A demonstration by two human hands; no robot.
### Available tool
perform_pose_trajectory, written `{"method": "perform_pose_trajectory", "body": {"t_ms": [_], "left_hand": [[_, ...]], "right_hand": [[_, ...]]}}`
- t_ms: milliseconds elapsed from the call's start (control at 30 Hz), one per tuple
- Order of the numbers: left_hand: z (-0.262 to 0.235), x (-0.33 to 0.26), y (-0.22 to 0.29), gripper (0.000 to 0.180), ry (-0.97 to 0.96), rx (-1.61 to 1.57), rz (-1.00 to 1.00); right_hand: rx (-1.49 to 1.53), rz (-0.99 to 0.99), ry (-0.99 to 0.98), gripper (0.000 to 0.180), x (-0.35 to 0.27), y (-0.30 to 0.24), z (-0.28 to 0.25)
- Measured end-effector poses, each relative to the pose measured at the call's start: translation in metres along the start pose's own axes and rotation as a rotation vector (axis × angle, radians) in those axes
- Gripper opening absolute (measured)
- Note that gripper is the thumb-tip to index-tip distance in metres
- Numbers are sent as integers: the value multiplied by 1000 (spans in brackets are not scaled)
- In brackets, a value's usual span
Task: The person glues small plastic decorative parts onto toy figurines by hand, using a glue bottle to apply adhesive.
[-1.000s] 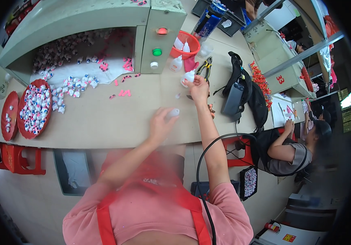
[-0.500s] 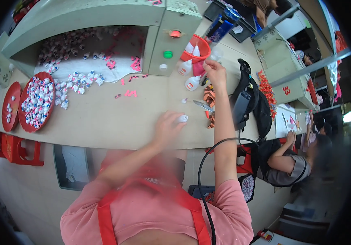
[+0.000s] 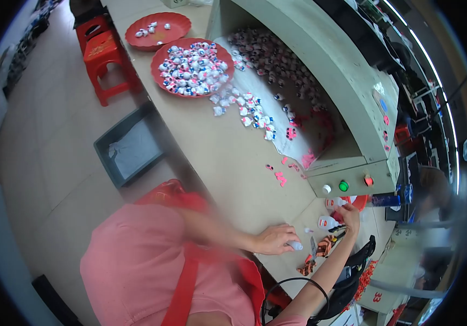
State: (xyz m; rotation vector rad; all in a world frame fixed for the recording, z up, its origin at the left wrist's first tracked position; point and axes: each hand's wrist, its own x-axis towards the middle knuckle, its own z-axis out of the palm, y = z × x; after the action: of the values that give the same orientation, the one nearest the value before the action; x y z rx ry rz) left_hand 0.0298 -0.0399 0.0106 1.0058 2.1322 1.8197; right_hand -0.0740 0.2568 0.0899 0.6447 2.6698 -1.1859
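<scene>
View has swung left since half a second ago: bench (image 3: 217, 185) now runs diagonally, and the grey bin (image 3: 103, 155) and red stool (image 3: 103, 51) sit further up the frame. Left hand (image 3: 275, 239) is still closed around a small whitish piece (image 3: 296, 245), its end poking out past the fingers, near the bench's front edge. Right hand (image 3: 351, 216) was out past the bottles; now it's right beside them, fingers bent in at the pink cloth (image 3: 338, 217). Can't tell if it's gripping anything, fingertips too small and partly hidden. Near white bottle (image 3: 327, 223) stands just beside that hand, far white bottle (image 3: 334, 202) behind it, by the red basket (image 3: 361, 203). Orange-and-black tool handles (image 3: 324, 246) and a metal blade (image 3: 313, 246) lie between the two hands. Black bag (image 3: 359, 261) is beyond the right forearm. Green-grey hooded machine (image 3: 328, 57) has a white knob (image 3: 327, 189), green button (image 3: 344, 186) and red button (image 3: 368, 181) on its near end. Loose white-blue-pink pieces (image 3: 258, 117) trail from its mouth toward the heaped red dish (image 3: 156, 70); second red dish (image 3: 176, 23) holds just a few.
</scene>
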Motion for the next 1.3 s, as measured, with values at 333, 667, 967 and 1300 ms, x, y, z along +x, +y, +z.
{"method": "perform_pose_trajectory", "body": {"t_ms": [333, 667, 967, 1300], "left_hand": [[1, 3, 0, 25, -38, -49, 0], [0, 0, 0, 24, -10, -17, 19], [4, 0, 5, 25, 46, -56, 39], [-6, 14, 0, 28, 102, -174, 15]], "right_hand": [[133, -36, 128, 22, -7, -5, 0], [457, -121, 459, 32, -111, -6, -45], [452, -206, 471, 29, -237, 5, 29], [525, -90, 458, 39, -270, -37, 97]]}}
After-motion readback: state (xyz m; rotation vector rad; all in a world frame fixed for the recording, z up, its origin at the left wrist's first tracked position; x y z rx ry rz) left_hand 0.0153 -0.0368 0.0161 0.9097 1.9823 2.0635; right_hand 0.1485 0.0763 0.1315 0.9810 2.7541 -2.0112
